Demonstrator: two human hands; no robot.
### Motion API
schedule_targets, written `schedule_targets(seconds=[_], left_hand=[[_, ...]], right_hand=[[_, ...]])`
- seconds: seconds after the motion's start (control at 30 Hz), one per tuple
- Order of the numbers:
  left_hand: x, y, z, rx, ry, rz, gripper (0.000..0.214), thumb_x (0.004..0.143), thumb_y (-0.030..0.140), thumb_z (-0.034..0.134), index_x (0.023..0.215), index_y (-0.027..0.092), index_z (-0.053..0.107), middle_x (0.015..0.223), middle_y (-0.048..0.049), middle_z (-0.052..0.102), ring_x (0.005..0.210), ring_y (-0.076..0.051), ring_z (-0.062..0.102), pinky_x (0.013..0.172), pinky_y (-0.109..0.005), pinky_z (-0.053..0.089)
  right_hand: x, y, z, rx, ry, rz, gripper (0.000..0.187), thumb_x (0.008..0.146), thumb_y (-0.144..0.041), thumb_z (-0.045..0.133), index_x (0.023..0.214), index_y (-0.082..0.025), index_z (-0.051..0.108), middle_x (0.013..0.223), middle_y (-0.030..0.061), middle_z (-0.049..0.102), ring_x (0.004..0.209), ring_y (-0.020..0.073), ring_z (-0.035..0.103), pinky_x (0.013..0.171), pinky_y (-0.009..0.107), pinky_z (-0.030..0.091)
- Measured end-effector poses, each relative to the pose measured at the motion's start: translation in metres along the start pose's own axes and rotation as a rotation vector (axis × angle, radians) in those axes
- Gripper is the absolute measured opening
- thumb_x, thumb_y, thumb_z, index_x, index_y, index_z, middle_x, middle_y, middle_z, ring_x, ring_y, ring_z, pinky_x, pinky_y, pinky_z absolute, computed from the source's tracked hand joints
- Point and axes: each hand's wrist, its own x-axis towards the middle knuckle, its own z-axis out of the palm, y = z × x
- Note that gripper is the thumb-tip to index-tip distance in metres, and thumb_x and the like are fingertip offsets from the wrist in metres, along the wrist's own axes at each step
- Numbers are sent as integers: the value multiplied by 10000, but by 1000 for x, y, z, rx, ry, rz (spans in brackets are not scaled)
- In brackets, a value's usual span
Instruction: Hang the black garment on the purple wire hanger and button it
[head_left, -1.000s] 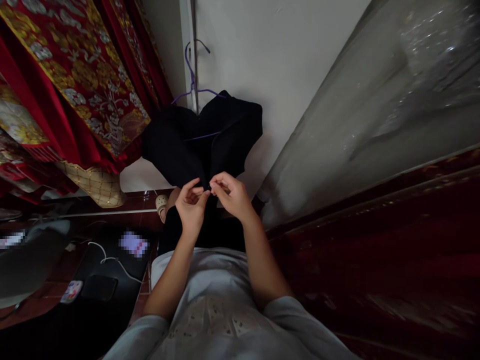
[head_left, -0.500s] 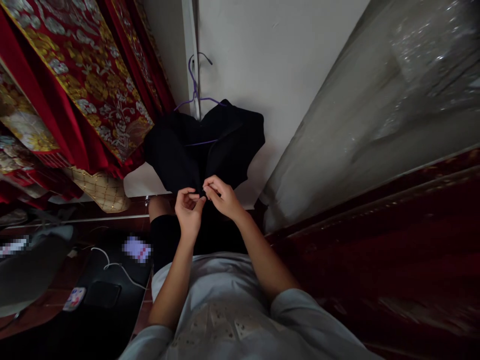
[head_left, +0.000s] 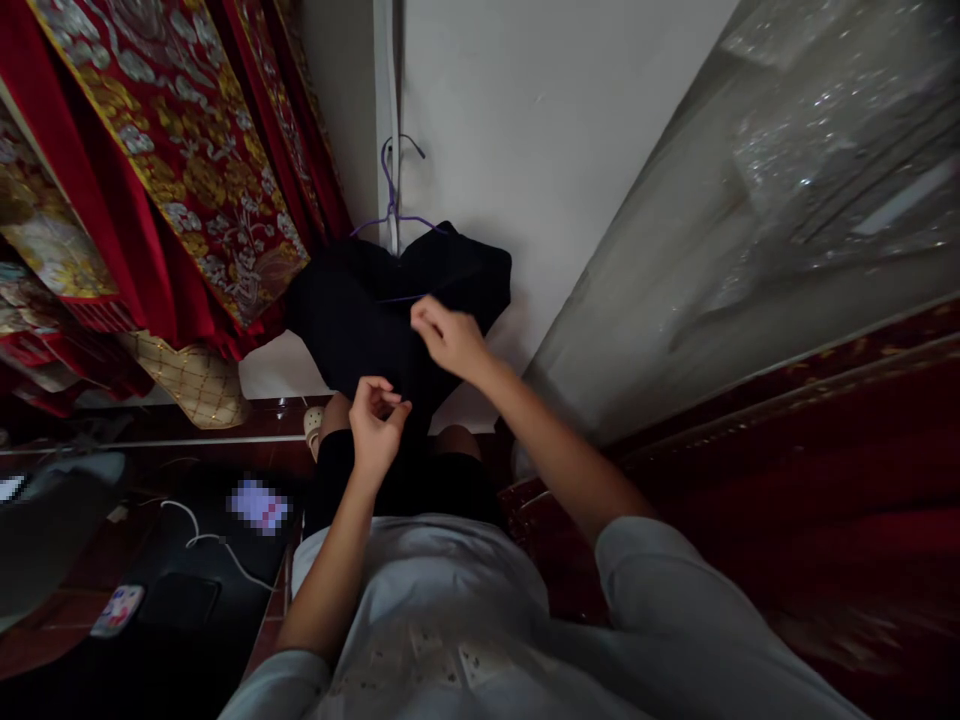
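Note:
A black garment [head_left: 345, 320] hangs from a purple hanger [head_left: 391, 205] in front of me, its front parted near the top. At the garment's lower front, my left hand [head_left: 376, 430] is closed in a pinch, thumb and index finger close together on the dark cloth. Higher and to the right, my right hand [head_left: 450, 338] is raised in front of the garment, apart from the left. Its fingertips are pressed together; whatever they hold, if anything, is too small and blurred to make out.
Red embroidered cloths [head_left: 217, 180] hang at the left. A black seat [head_left: 247, 580] carries a phone [head_left: 259, 505], a white cable [head_left: 191, 525] and small items. A plastic-covered surface [head_left: 750, 200] and a dark red panel [head_left: 787, 510] stand at the right. A clog [head_left: 313, 430] is on the floor.
My right hand has moved up and to the right, away from my left hand, still pinched. The left hand has stayed at the garment's lower front. The view has shifted slightly.

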Motion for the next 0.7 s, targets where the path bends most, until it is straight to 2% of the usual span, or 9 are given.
schedule_targets(seconds=[0.13, 0.23, 0.3, 0.37, 0.43, 0.5, 0.6, 0.7], left_hand=[[-5, -3, 5, 125, -153, 74, 168, 798, 114, 684, 877, 208, 569, 796, 13, 607, 751, -134, 629, 725, -231, 499], [14, 10, -6, 336, -329, 154, 218, 834, 82, 655, 995, 225, 619, 797, 16, 618, 746, -147, 642, 736, -257, 509], [44, 31, -12, 443, -406, 256, 337, 876, 104, 663, 1178, 242, 607, 824, 14, 647, 761, -159, 665, 777, -285, 527], [88, 56, -11, 456, -387, 447, 365, 933, 135, 635, 1280, 238, 587, 868, -4, 665, 804, -173, 681, 822, -312, 539], [140, 79, -2, 441, -331, 590, 310, 985, 164, 602, 1288, 229, 612, 873, -14, 661, 852, -187, 693, 871, -337, 539], [189, 92, 12, 435, -338, 661, 204, 985, 217, 657, 1188, 210, 662, 841, -22, 659, 938, -223, 708, 931, -373, 535], [239, 91, 33, 449, -411, 598, 123, 952, 268, 737, 991, 161, 689, 763, -22, 635, 939, -254, 728, 910, -410, 560], [251, 86, 45, 453, -401, 418, 218, 1009, 328, 673, 941, 121, 667, 771, -9, 613, 891, -248, 756, 844, -426, 585]], right_hand=[[86, 25, -21, -105, 265, -61, 324, 1099, -476, 366, 1068, -242, 588, 771, 28, 627, 741, 219, 621, 733, 320, 448], [118, 29, -31, -108, 265, -81, 386, 1102, -539, 346, 1099, -238, 588, 787, 33, 611, 790, 230, 635, 815, 351, 491], [119, 23, -36, -106, 223, -89, 396, 1101, -552, 350, 1131, -234, 584, 797, 35, 605, 819, 236, 647, 854, 366, 501], [111, 15, -41, -101, 209, -100, 409, 1101, -560, 345, 1147, -231, 583, 807, 37, 609, 840, 238, 657, 866, 367, 503], [102, 8, -46, -99, 218, -107, 429, 1102, -566, 333, 1147, -226, 590, 817, 41, 625, 851, 236, 667, 862, 358, 502], [96, 5, -49, -98, 238, -112, 452, 1104, -568, 316, 1153, -220, 600, 837, 47, 651, 871, 232, 678, 864, 348, 503], [92, 8, -49, -106, 266, -113, 475, 1111, -554, 298, 1185, -213, 621, 913, 69, 699, 949, 238, 698, 899, 346, 504], [86, 17, -40, -133, 264, -132, 476, 1121, -479, 287, 1244, -208, 659, 1098, 103, 735, 1075, 246, 703, 959, 361, 495]])
